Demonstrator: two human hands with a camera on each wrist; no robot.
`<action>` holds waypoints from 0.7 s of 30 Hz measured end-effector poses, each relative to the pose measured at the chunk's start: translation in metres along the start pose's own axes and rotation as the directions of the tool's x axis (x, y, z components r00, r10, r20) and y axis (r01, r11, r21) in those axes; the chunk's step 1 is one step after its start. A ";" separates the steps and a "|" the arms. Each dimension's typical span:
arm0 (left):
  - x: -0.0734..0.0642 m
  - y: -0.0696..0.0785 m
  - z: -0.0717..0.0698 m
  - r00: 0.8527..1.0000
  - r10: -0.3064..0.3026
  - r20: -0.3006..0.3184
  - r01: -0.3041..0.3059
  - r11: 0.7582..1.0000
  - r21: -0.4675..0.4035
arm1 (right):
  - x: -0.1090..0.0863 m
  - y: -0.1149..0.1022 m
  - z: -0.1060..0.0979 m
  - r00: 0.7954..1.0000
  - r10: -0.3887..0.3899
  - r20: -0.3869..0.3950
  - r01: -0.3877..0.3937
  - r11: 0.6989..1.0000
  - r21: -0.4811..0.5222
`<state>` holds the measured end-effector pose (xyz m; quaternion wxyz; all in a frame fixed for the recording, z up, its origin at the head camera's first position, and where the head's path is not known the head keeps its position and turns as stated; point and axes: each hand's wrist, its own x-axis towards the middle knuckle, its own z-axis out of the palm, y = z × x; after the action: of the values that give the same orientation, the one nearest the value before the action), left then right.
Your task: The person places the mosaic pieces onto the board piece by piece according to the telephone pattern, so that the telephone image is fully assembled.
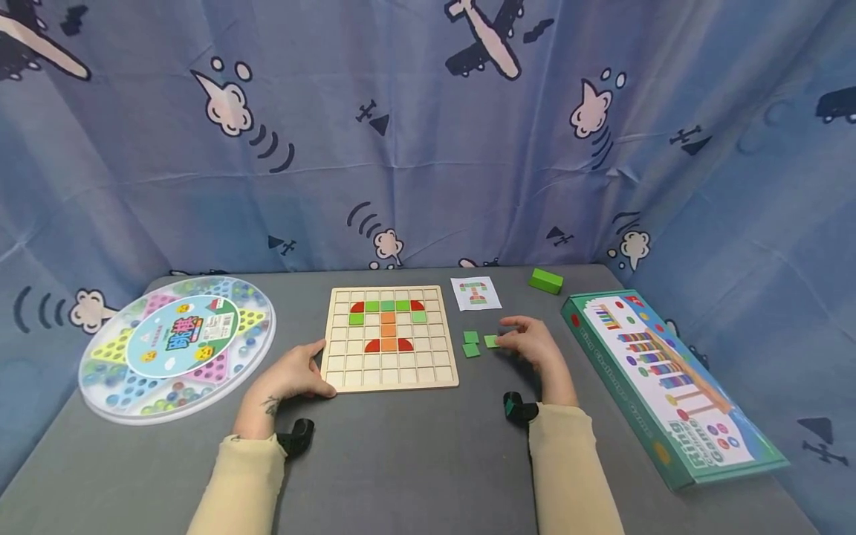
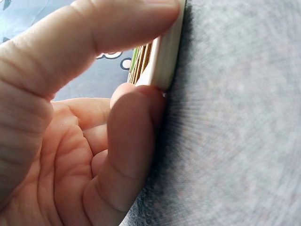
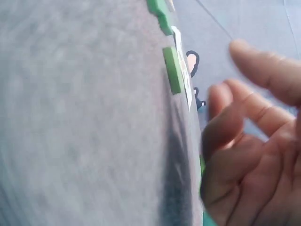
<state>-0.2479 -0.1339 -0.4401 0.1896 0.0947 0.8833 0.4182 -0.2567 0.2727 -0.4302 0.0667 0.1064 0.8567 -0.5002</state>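
A wooden grid board [image 1: 391,377] lies on the table, with red quarter-round, green and orange square tiles forming a pattern in it. My left hand [image 1: 296,375] holds its near-left corner, thumb on the near edge and fingers at the left side. In the left wrist view the thumb and a finger [image 2: 129,150] touch the board's rim [image 2: 162,61]. My right hand [image 1: 535,348] hovers beside a loose green tile [image 1: 491,341], its fingers loosely bent. The right wrist view shows a green tile [image 3: 173,70] lying apart from the fingertips. Two more green tiles [image 1: 471,350] lie just left.
Behind the loose tiles lies a pattern card [image 1: 476,293]. A green block [image 1: 545,281] sits at the back right. A round Chinese checkers board [image 1: 107,386] covers the left side, and a green game box [image 1: 669,386] the right. A blue curtain [image 1: 428,163] hangs behind.
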 end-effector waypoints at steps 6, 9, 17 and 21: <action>-0.001 0.001 0.000 1.000 -0.001 -0.004 0.001 1.000 0.012 | -0.001 -0.001 0.005 0.999 0.048 0.017 -0.047 0.996 -0.080; -0.001 0.001 0.000 1.000 -0.003 -0.003 0.003 1.000 0.012 | 0.000 -0.002 0.008 0.999 0.034 0.026 -0.030 0.992 -0.127; -0.001 0.001 -0.001 1.000 -0.006 -0.003 0.006 1.000 0.013 | 0.000 -0.004 0.014 1.000 -0.002 0.002 0.002 0.960 -0.279; 0.000 0.001 -0.001 1.000 -0.018 -0.001 0.018 1.000 0.015 | 0.000 -0.004 0.015 1.000 0.000 -0.018 -0.006 0.943 -0.331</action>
<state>-0.2481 -0.1339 -0.4393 0.1922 0.0877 0.8874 0.4097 -0.2579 0.2580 -0.4341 0.0767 0.0995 0.9290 -0.3480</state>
